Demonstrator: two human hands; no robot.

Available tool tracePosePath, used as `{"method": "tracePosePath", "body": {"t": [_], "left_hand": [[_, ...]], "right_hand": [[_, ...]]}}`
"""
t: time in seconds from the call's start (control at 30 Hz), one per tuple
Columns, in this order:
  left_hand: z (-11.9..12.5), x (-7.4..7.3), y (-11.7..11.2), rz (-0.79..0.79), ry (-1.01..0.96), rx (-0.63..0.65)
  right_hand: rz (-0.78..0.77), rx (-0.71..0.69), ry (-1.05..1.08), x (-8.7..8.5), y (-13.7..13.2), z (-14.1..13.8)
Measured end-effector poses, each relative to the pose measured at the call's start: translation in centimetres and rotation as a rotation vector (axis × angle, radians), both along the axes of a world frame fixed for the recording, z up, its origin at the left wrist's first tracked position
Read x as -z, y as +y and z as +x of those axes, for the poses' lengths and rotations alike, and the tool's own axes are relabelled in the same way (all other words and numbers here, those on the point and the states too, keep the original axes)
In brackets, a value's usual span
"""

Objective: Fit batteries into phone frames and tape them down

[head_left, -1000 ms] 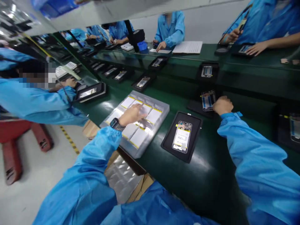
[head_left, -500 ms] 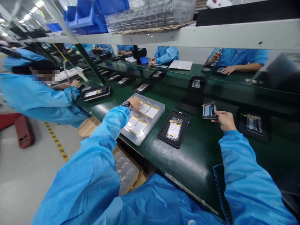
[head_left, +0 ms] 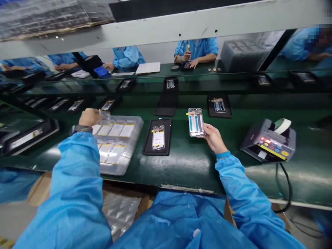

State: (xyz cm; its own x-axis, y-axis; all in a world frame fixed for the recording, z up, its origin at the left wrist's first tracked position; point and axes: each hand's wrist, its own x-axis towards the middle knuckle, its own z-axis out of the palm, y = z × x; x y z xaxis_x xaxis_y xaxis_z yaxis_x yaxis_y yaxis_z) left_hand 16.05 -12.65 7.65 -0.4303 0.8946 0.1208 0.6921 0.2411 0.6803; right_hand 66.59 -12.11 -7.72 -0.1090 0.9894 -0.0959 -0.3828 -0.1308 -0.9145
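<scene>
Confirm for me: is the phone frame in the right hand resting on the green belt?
No. The right hand holds the phone frame lifted clear of the green belt, beside the black tray.

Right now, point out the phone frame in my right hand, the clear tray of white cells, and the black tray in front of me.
phone frame [head_left: 195, 122], head view, middle of its blue inner face.
clear tray [head_left: 135, 133], head view, its right wall.
black tray [head_left: 148, 149], head view, bare lower left rim.
</scene>
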Motion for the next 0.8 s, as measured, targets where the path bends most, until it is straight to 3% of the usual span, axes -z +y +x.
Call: {"method": "tracePosePath", "body": {"t": [0.1, 0.2, 0.27, 0.37, 0.47, 0.63, 0.8], "left_hand": [[5.2, 2.4, -0.4, 0.032, -0.129, -0.038], [14.3, 6.8, -0.7, 0.027, -0.372, 0.154], [20.3, 9.3, -0.9, 0.023, -0.709, 0.363], [26.1, 11.4, -0.6, -0.009, -0.901, 0.497], [27.8, 12.4, 0.0, 0.015, -0.873, 0.469], [28.0, 13.7, 0.6, 0.031, -0.855, 0.435], [28.9, 13.7, 0.1, 0.153, -0.679, 0.356]], "right_hand": [[0.000, 0.030, -0.023, 0.9, -0.3, -1.6], [-0.013, 0.048, -0.050, 1.8, -1.0, -3.2], [-0.028, 0.044, -0.064, 2.2, -1.8, -3.9], [-0.040, 0.035, -0.077, 2.4, -2.6, -4.4], [-0.034, 0.029, -0.074, 2.4, -3.0, -4.6], [-0.008, 0.025, -0.071, 2.4, -3.2, -4.8], [-0.002, 0.029, -0.068, 2.4, -3.4, -4.8]]}}
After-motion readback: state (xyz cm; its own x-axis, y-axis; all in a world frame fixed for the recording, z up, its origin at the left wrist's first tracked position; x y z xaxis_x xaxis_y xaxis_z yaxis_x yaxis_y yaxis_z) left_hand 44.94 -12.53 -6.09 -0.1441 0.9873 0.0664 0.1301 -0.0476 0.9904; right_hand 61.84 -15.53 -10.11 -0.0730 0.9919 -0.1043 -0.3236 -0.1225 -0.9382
